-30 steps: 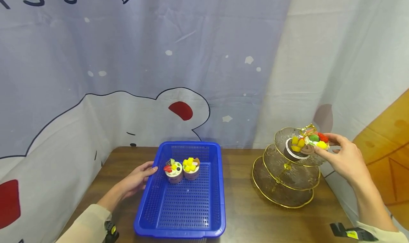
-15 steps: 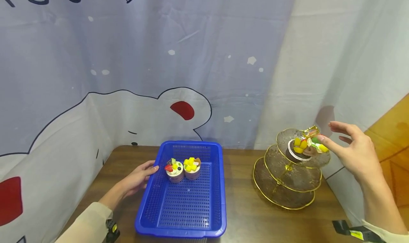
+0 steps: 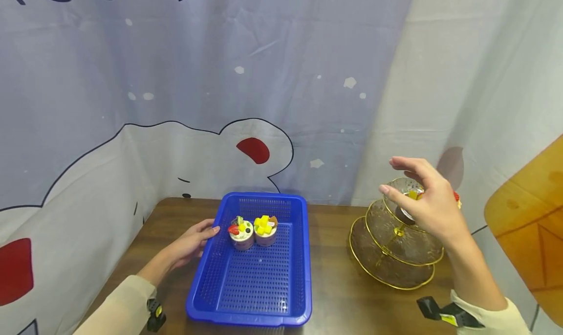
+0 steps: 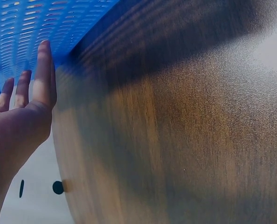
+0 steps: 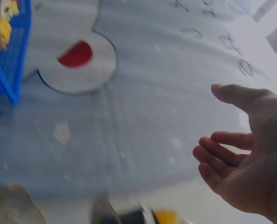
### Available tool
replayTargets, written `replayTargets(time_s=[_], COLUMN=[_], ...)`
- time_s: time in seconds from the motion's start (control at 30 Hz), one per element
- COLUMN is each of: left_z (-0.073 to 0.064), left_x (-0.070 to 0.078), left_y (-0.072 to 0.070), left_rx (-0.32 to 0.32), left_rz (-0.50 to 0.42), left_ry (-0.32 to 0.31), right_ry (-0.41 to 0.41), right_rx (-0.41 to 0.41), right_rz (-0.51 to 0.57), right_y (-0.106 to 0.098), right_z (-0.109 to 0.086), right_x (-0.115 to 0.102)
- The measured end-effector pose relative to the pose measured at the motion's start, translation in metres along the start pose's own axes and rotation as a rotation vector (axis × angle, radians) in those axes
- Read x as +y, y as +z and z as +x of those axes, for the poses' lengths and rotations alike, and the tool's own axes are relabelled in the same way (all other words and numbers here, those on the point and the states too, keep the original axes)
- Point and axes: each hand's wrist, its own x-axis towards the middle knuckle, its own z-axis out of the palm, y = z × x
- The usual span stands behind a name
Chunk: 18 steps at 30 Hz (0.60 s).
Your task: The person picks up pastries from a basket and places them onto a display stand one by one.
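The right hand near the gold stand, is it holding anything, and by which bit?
Nothing: the right hand has its thumb and fingers apart, nothing between them.

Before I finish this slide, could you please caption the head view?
Left hand against a blue basket holding two dessert cups; empty right hand in front of a tiered stand.

Your bare left hand [image 3: 191,244] and right hand [image 3: 433,203] come out of a cream left sleeve [image 3: 120,305] at the lower left of the head view and a matching right sleeve [image 3: 499,318] at the lower right. Near each sleeve you wear a black wrist unit [image 3: 154,323] with a yellow patch [image 3: 159,312].
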Motion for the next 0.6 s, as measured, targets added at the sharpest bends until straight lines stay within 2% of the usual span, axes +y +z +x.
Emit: replayTargets(time_s=[0.13,0.23,0.6], left_z=[0.000,0.000,-0.001], left_x=[0.000,0.000,-0.002], left_y=[-0.002,-0.002,-0.002], left_rx=[-0.019,-0.023,-0.025], left_rz=[-0.006,-0.009,-0.026], left_ry=[0.006,0.011,0.010], right_ry=[-0.072,-0.089,-0.002], right_rx=[-0.080,-0.128,-0.274], right_rz=[0.031,0.057,0.241], right_y=[0.034,0.059,0.145], right_z=[0.005,0.008,0.001], right_x=[-0.005,-0.005,0.008])
